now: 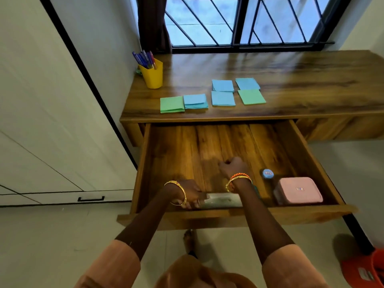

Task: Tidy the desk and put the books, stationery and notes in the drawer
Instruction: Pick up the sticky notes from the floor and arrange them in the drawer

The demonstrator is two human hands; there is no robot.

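Note:
The wooden drawer (143,167) is pulled out under the desk (291,80). A stack of books (222,201) lies flat against its front wall. My left hand (187,194) grips the stack's left end. My right hand (232,165) hovers over the drawer's middle with its fingers curled, and I see nothing in it. A pink pouch (299,192) and a small blue round item (267,174) sit in the drawer's right part. On the desk lie several sticky-note pads, green (172,104) and blue (223,98). A yellow cup (152,76) at the back left holds several pens (144,59).
A white cabinet door (52,121) stands close on the left. A barred window (239,21) is behind the desk. An orange object (365,269) sits on the floor at the lower right. My foot (190,240) is under the drawer front.

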